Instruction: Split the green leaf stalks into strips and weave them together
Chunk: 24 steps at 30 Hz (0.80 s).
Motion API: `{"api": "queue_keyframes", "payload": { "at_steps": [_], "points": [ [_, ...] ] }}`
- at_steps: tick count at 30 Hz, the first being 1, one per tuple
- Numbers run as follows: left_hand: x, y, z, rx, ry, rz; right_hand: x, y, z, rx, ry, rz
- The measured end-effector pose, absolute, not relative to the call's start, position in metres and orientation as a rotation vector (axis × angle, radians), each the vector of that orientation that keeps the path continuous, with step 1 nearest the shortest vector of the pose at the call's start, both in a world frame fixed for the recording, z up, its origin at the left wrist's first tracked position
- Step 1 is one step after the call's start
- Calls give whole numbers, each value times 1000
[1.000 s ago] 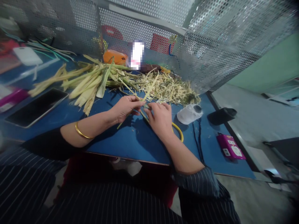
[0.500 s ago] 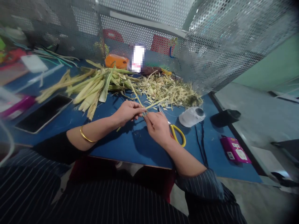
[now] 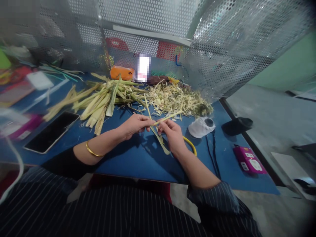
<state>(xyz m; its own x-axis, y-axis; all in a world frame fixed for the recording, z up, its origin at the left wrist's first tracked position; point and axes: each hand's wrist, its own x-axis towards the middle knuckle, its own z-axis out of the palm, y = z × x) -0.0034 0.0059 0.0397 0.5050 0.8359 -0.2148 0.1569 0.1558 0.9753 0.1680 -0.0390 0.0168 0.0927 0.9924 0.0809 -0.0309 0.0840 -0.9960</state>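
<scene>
Both hands meet over the front middle of the blue table, working on pale strips of dried husk (image 3: pixel 160 142). My left hand (image 3: pixel 137 125) is closed, pinching the strips where they cross. My right hand (image 3: pixel 172 133) is closed too, thumb and finger gripping a strip just beside the left fingertips. One strip points up and away, another slants to the upper right, and flat ends hang down between the hands. Yellow-handled scissors (image 3: pixel 191 144) lie partly hidden behind my right hand. Beyond the hands are a bundle of long husks (image 3: pixel 98 102) and a heap of husk scraps (image 3: pixel 176 98).
A white spool-like roll (image 3: pixel 199 127), a black cylinder (image 3: pixel 237 125) and a magenta packet (image 3: pixel 249 159) stand to the right. On the left lies a dark phone (image 3: pixel 51 131). An orange packet (image 3: pixel 121 72) and a lit, blurred-out screen (image 3: pixel 143 68) are before the perforated metal screen (image 3: pixel 148 19).
My right hand has turned and opened its grip to a fingertip pinch, showing the strips' hanging ends. More of the scissors is covered by it. The view has shifted slightly.
</scene>
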Motion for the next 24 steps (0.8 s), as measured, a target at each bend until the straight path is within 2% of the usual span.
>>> {"api": "queue_keyframes", "payload": {
  "at_steps": [9,14,16,19,24],
  "points": [
    [1,7,49,1518,827,481,176,-40,14,-1311,-1217,997],
    [-3,9,54,1506,865,540,178,-38,46,-1446,-1531,343],
    [-4,9,55,1527,850,565,173,-25,57,-1413,-1710,410],
    [-7,11,56,1588,863,596,162,0,64,-1363,-1787,843],
    [-13,19,60,1702,880,585,147,15,54,-1289,-1462,858]
  ]
}}
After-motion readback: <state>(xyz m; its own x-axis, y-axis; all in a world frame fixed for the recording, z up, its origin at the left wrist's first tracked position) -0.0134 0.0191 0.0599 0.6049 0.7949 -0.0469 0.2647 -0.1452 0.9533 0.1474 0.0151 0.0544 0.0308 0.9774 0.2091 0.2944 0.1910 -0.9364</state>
